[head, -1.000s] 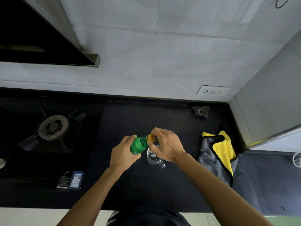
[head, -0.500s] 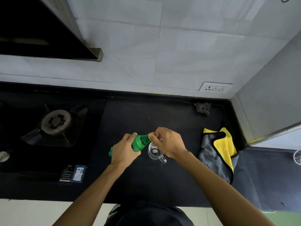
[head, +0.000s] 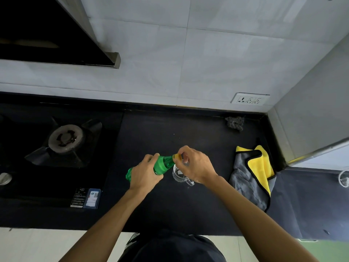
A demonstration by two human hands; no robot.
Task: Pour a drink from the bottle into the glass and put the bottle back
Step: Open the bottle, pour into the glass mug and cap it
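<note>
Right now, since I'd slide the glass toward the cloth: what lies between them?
Head view: the right hand has its wrist over the stretch next to the glass; beyond it, bare black counter up to the cloth.

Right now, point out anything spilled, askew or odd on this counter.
Nothing spilled. The green bottle tilts toward the glass in the left hand, but the right hand pinches its yellow cap, still on. Only the cloth lies crumpled.
</note>
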